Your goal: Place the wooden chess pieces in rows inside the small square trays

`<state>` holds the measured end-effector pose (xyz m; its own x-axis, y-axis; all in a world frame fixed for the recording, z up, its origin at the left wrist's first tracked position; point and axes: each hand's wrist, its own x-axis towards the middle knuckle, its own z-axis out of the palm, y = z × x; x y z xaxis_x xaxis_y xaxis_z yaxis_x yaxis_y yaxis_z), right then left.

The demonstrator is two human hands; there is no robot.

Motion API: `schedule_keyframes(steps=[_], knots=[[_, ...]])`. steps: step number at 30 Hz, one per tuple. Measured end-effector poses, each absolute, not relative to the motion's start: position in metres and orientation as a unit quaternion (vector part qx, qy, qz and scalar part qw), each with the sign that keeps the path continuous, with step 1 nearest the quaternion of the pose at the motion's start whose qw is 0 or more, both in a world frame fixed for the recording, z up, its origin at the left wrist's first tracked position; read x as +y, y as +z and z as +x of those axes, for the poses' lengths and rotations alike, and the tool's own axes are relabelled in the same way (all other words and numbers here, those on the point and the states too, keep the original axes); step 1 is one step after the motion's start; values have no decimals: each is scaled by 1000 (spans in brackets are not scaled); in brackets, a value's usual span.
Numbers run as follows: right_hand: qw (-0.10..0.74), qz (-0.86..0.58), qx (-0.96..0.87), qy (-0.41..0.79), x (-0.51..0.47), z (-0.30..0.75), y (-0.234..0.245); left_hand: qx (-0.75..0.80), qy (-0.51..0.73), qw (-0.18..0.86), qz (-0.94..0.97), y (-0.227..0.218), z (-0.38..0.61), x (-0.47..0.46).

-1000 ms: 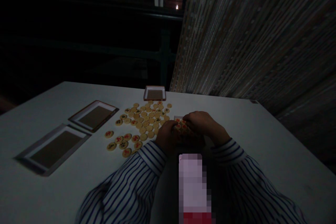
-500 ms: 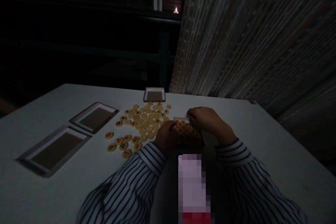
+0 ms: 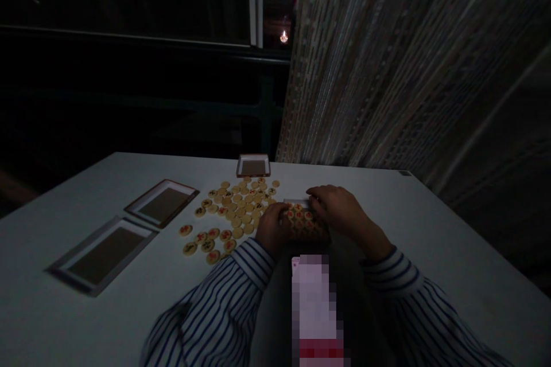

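Observation:
A small box (image 3: 305, 234) sits on the table in front of me, with rows of round xiangqi pieces (image 3: 299, 215) with red characters inside it. My left hand (image 3: 272, 228) is closed on the box's left side, thumb near its rim. At the box's far right corner, my right hand (image 3: 338, 209) bends its fingers down over the pieces; whatever is between its fingertips is hidden. Left of the box, many loose xiangqi pieces (image 3: 236, 206) lie spread out, some showing red or black characters, others plain.
Two shallow box lids or trays, one brown-edged (image 3: 161, 203) and one grey-edged (image 3: 103, 255), lie on the left of the white table (image 3: 138, 309). A smaller tray (image 3: 253, 166) stands at the back edge. A string curtain (image 3: 336, 69) hangs behind at right. The room is dim.
The view has tilted up slightly, so everything sits lower. My right hand has shifted slightly at the box's right corner, and its fingers point down more. My left hand keeps its hold.

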<state>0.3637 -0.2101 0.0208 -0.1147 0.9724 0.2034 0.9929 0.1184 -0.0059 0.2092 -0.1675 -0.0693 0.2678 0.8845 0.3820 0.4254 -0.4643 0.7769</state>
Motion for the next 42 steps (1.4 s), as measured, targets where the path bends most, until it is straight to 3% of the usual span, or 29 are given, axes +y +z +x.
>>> schedule_keyframes(steps=[6,9,17,26,34,42], knots=[[236,-672,-695,-94,-222,380,-14,445,438,277,730,-71,206,-163],[256,-660,-697,-112,-223,387,-27,448,451,278,720,-74,204,-160],[246,-651,-703,-145,-223,394,-41,451,479,347,668,-41,192,-149],[231,-652,-706,-153,-221,395,-48,447,518,315,658,25,147,-97],[266,-636,-715,-113,-213,389,-31,442,458,276,720,23,117,-74],[153,-629,-761,-37,-161,356,-9,525,324,157,771,13,95,-63]])
